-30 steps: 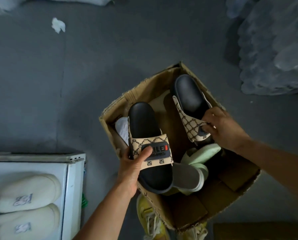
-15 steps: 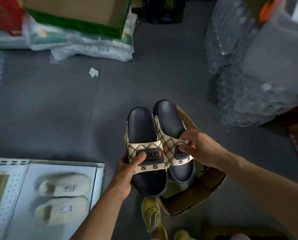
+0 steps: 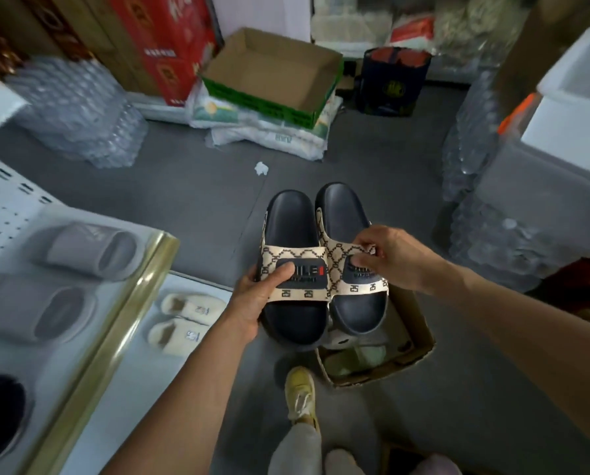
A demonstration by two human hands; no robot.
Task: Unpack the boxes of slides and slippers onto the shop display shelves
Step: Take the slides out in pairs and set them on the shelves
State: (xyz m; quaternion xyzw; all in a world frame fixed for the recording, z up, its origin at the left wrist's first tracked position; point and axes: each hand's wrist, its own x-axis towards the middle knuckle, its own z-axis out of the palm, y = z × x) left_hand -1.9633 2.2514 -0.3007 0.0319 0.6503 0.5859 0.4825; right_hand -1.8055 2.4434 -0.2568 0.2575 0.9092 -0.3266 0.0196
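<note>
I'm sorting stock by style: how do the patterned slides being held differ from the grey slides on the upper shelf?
The patterned slides have black soles and beige straps with a dark lattice print and logo patch; the grey slides are plain grey all over. The patterned slides are held above the floor, one in the left hand, one in the right hand; the grey slides rest on the shelf. Both are open-toed pairs, side by side.
</note>
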